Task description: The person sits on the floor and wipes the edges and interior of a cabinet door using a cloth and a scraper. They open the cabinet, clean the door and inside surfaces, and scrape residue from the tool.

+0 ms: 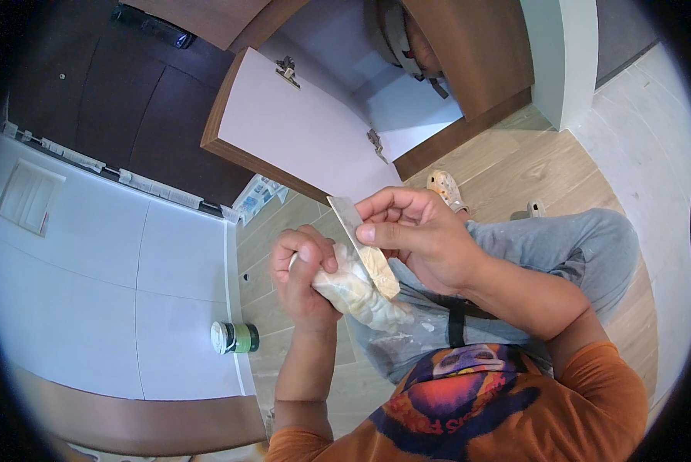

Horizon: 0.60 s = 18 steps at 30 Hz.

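Note:
My left hand (303, 266) is closed around a crumpled, whitish plastic bag (353, 289) that looks filled with soft white paste. In my right hand (430, 239) a flat scraper (376, 268) is pinched between thumb and fingers. Its upper end is a thin grey strip, and the lower end is tan and rough. The scraper slants across the right side of the bag, close against it; whether they touch is hard to tell. Both hands are above my lap, where white smears mark my grey trousers (553, 250).
Ahead, a cabinet door (284, 142) with metal hinges hangs open, with a dark strapped item (399, 38) inside. A green and white tub (236, 337) stands by the pale wall (91, 285) at left. Newspaper (257, 199) lies near the door; a clog (444, 187) rests on the wood-look floor.

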### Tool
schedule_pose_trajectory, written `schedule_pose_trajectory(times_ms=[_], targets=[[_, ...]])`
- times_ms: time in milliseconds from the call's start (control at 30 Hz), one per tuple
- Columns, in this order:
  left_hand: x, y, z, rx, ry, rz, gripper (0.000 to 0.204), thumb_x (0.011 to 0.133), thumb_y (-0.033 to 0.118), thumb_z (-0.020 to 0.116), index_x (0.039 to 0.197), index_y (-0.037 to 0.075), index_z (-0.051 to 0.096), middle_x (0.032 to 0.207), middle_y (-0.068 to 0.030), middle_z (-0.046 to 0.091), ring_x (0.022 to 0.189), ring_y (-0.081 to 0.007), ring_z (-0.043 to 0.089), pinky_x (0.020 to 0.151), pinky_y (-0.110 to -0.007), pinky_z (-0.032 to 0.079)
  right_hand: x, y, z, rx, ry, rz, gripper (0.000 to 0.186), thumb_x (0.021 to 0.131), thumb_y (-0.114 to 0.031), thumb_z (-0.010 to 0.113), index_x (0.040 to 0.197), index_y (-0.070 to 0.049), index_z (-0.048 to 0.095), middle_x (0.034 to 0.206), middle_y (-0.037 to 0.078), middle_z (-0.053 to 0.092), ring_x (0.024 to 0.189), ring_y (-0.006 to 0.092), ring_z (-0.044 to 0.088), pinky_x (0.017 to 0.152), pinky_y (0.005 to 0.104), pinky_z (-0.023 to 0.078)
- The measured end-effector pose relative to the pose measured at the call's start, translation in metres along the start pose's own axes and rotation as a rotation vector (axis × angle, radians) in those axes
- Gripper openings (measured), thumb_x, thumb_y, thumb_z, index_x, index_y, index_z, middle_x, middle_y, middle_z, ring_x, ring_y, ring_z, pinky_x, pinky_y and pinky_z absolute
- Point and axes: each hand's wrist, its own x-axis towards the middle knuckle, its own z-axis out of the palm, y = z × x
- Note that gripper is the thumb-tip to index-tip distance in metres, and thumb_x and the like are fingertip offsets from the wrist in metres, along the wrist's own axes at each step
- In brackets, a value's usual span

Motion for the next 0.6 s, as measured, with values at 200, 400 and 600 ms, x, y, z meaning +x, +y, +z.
schedule_pose_trajectory(times_ms=[200, 400, 600], targets=[[-0.0013, -0.0069, -0.0042, -0.159, -0.051, -0.051, 0.019, 0.094, 0.022, 0.059, 0.089, 0.004, 0.056, 0.077, -0.0065, 0.053, 0.066, -0.0096, 0.048, 0.065, -0.025, 0.043, -0.0021, 0.0005, 0.0033, -0.001, -0.031, -0.007, 0.025, 0.093, -0.009, 0.076, 0.113, 0.002, 0.068, 0.094, 0.004, 0.072, 0.083, 0.0069, 0.067, 0.076, 0.0212, 0.055], [-0.0009, -0.0079, -0.0069, -0.087, -0.07, -0.014, 0.015, 0.088, 0.017, 0.061, 0.091, 0.003, 0.056, 0.079, -0.0066, 0.053, 0.068, -0.009, 0.049, 0.066, -0.024, 0.044, -0.0021, 0.0015, 0.0014, -0.004, -0.046, -0.011, 0.024, 0.093, -0.009, 0.075, 0.113, 0.002, 0.068, 0.094, 0.004, 0.072, 0.081, 0.0068, 0.067, 0.075, 0.0212, 0.055], [-0.001, -0.0081, -0.0065, -0.047, -0.05, 0.018, 0.014, 0.088, 0.016, 0.063, 0.09, 0.003, 0.057, 0.079, -0.0063, 0.054, 0.068, -0.0092, 0.05, 0.066, -0.024, 0.045, -0.0018, 0.0022, 0.0024, -0.007, -0.041, 0.0, 0.024, 0.093, -0.008, 0.075, 0.113, 0.002, 0.067, 0.093, 0.005, 0.072, 0.079, 0.0068, 0.067, 0.072, 0.021, 0.055]])
